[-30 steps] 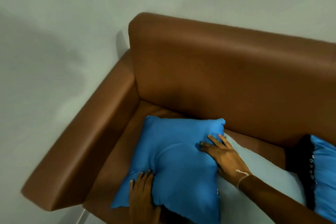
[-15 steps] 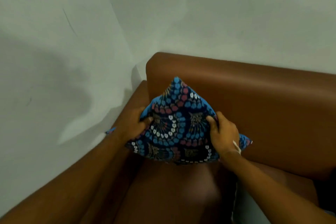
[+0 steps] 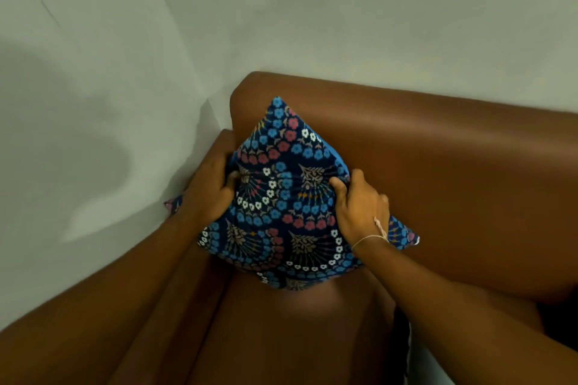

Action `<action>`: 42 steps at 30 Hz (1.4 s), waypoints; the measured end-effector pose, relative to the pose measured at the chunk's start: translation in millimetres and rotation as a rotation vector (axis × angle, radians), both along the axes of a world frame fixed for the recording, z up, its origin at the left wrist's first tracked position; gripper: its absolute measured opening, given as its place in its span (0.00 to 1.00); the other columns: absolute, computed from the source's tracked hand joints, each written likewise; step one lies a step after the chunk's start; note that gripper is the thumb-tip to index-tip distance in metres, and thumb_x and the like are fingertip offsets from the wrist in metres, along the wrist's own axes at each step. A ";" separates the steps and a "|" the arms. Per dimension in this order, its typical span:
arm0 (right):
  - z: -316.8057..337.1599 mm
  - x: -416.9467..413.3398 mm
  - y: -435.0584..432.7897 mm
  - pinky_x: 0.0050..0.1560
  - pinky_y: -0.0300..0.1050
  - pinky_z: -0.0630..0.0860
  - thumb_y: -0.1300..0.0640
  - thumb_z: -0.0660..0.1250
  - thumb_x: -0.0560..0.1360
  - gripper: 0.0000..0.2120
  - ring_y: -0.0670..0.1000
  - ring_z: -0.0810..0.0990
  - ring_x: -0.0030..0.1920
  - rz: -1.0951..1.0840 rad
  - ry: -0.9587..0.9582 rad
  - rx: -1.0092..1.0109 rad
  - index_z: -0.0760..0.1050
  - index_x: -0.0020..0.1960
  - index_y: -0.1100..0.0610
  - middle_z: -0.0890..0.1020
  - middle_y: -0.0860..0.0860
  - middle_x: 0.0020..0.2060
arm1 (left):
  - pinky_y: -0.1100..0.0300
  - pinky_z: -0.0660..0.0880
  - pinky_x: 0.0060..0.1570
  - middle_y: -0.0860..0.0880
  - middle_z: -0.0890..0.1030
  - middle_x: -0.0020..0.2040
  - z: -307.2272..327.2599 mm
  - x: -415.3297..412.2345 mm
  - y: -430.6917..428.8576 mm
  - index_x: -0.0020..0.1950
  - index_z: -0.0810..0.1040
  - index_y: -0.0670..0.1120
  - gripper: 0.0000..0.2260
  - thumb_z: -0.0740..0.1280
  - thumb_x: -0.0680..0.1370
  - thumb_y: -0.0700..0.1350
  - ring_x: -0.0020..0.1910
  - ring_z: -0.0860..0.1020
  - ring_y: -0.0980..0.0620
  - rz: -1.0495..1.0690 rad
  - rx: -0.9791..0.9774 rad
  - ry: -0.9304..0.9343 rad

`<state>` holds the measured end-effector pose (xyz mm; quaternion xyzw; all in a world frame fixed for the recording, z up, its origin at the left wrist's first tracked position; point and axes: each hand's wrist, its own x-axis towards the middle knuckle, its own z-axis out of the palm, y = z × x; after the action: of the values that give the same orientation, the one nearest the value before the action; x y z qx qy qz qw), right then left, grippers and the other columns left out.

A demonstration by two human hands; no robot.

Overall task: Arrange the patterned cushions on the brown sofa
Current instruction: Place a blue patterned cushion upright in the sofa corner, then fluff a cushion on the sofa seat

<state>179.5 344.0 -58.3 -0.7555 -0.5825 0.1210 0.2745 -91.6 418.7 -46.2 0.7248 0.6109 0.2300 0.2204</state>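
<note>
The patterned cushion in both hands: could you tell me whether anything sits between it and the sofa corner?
Nothing visible does. The left hand and right hand grip the patterned cushion by its sides, corner-up against the brown sofa backrest beside the armrest, with bare seat below it.
</note>
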 end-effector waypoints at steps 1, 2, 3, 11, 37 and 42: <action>2.4 1.0 -4.8 0.49 0.57 0.69 0.38 0.50 0.80 0.20 0.57 0.75 0.40 -0.028 -0.002 0.043 0.68 0.55 0.53 0.79 0.51 0.39 | 0.43 0.71 0.66 0.43 0.76 0.69 -1.0 0.3 -8.3 0.72 0.66 0.48 0.18 0.59 0.82 0.45 0.67 0.74 0.42 0.063 0.100 0.016; 5.1 2.3 -9.8 0.55 0.57 0.68 0.37 0.51 0.80 0.22 0.56 0.76 0.47 -0.047 0.012 0.092 0.68 0.60 0.53 0.80 0.51 0.45 | 0.42 0.70 0.67 0.43 0.75 0.69 -0.4 1.9 -17.1 0.72 0.66 0.48 0.18 0.58 0.82 0.44 0.67 0.73 0.42 0.124 0.175 0.003; 7.3 4.3 -14.9 0.58 0.56 0.66 0.37 0.51 0.80 0.22 0.55 0.75 0.52 -0.049 0.033 0.138 0.68 0.63 0.52 0.80 0.50 0.50 | 0.43 0.69 0.68 0.43 0.75 0.69 -0.5 4.8 -25.4 0.73 0.66 0.47 0.19 0.58 0.81 0.44 0.68 0.71 0.43 0.172 0.228 -0.026; 27.0 37.7 -45.7 0.66 0.56 0.63 0.41 0.54 0.81 0.23 0.55 0.72 0.63 -0.007 0.094 0.164 0.66 0.70 0.53 0.77 0.51 0.64 | 0.43 0.57 0.76 0.43 0.65 0.77 -0.7 53.1 -74.7 0.75 0.63 0.46 0.22 0.57 0.81 0.49 0.77 0.61 0.43 0.335 0.433 -0.075; -164.7 332.2 -446.7 0.74 0.52 0.53 0.58 0.70 0.60 0.57 0.57 0.40 0.78 0.584 -0.275 -0.492 0.37 0.78 0.57 0.41 0.55 0.79 | 0.31 0.47 0.73 0.40 0.53 0.81 -201.2 265.8 -496.9 0.81 0.47 0.43 0.46 0.65 0.70 0.61 0.79 0.52 0.38 -0.406 -0.017 0.608; -178.7 306.1 -441.1 0.72 0.64 0.60 0.58 0.72 0.65 0.53 0.62 0.44 0.78 0.385 -0.244 -0.293 0.41 0.79 0.54 0.44 0.58 0.79 | 0.36 0.40 0.75 0.41 0.56 0.80 -199.1 264.7 -455.9 0.81 0.46 0.48 0.42 0.60 0.73 0.62 0.81 0.45 0.44 -0.338 0.041 0.517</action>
<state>485.6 -97.2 -236.9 -0.6715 -0.7204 0.1618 0.0620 173.1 -37.1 -245.2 0.8548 0.5129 0.0104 0.0779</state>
